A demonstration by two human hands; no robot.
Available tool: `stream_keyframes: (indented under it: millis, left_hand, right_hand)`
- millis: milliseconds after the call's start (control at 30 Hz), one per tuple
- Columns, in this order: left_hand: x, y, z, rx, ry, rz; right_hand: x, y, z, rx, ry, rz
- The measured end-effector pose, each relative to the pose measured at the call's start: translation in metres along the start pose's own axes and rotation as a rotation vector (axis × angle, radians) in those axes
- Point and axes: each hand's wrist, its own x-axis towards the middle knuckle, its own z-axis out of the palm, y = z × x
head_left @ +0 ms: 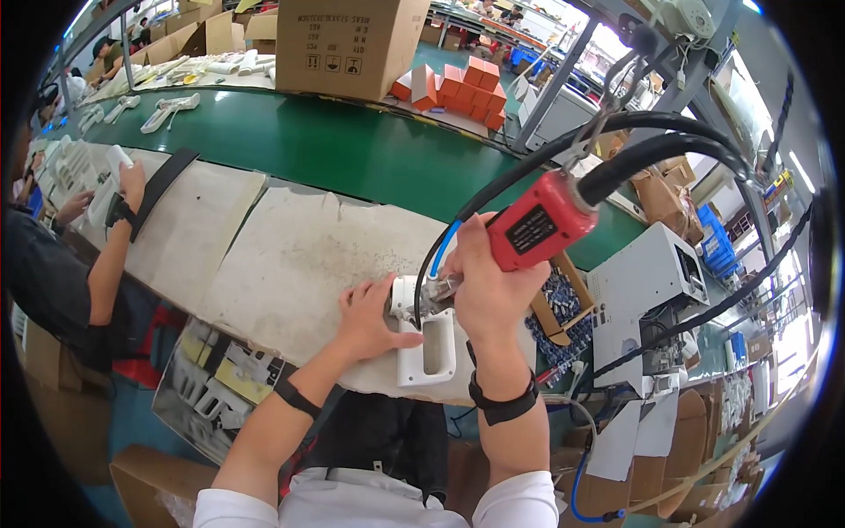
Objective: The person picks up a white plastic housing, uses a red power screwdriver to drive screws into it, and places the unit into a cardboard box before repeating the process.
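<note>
- Left hand (368,321) presses flat on the white plastic housing (426,343) at the worktop (290,264) near edge.
- Right hand (488,286) grasps the red power screwdriver (539,224) (tip down), touching the housing's far end; long axis runs toward the person.

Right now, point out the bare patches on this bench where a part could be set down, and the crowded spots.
Free: the pale mat left of the left hand, and the green belt between that mat and the cardboard box. Crowded: around the white housing where the right hand holds the red driver, and the screw tray beside it.
</note>
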Motion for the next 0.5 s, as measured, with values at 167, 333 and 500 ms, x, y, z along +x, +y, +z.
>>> stream_keyframes:
  millis: [167, 333, 500]
  left_hand:
    - [-0.002, 0.004, 0.000, 0.006, 0.018, 0.016]
    - [-0.012, 0.011, 0.009, -0.005, 0.095, 0.076]
    - [-0.017, 0.014, 0.034, 0.048, 0.263, 0.031]
  right_hand:
    - [-0.006, 0.043, -0.001, -0.138, -0.013, 0.007]
    - [-0.011, 0.036, -0.003, -0.114, -0.067, 0.056]
    - [-0.003, 0.000, -0.016, -0.020, 0.010, -0.037]
